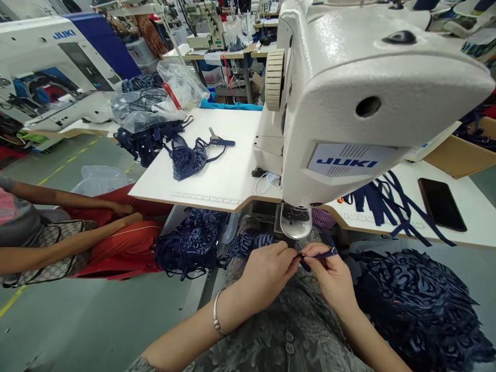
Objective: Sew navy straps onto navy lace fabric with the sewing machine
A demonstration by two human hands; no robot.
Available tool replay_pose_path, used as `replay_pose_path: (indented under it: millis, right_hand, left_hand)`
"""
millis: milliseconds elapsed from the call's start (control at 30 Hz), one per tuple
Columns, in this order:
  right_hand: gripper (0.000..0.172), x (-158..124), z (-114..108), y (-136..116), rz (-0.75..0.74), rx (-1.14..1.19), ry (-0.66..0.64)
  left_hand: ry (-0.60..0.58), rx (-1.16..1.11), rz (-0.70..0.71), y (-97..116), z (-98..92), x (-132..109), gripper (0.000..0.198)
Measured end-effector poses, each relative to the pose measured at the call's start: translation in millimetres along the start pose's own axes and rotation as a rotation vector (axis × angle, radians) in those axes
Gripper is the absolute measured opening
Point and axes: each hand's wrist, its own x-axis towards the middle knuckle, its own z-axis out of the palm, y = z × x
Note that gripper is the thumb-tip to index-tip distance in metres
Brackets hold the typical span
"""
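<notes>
Two sewing machines (349,103), one phone (442,203)

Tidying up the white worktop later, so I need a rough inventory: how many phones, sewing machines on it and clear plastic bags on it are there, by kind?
Black phone: 1
White Juki sewing machine: 1
Clear plastic bags: 2
Total: 4

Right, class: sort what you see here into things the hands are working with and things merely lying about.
In use: left hand and right hand pinching navy strap; sewing machine.

Lying about: phone; plastic bags; loose straps on table; strap pile.
</notes>
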Motion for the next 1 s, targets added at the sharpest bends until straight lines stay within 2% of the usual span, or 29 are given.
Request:
replay_pose_path:
  millis: [200,367,500,700,800,900,1000]
  right_hand:
    - [0.018,-4,4,0,-0.247,-0.108,0.014]
    - [0.021,-7,2,2,-0.275,-0.153,-0.006]
    - [0.024,-8,5,-1,-0.302,-0.15,0.055]
    - [0.027,-10,8,-1,-0.297,-0.124,0.09]
    - [0.016,-7,3,-8,-0.22,-0.23,0.035]
    - [0.005,1,-3,-22,-0.054,-0.268,-0.026]
    - [0.015,16,-6,-35,0.101,-0.258,-0.068]
  left_hand:
    - [0.082,0.147,0.109,8,-4.5,-3,0.017]
    - [0.082,0.208,0.156,8,-7.9,-7,0.014]
    - [0.087,0.236,0.194,11,-15.0,-5,0.015]
    - [0.041,0.19,0.158,12,-15.7,-1,0.013]
    - [0.002,0.121,0.11,10,-14.5,-1,0.021]
    - [-0.076,-0.002,0.053,9,-21.2,5,0.026]
    - [-0.152,-0.106,-0.024,7,-33.2,19,0.022]
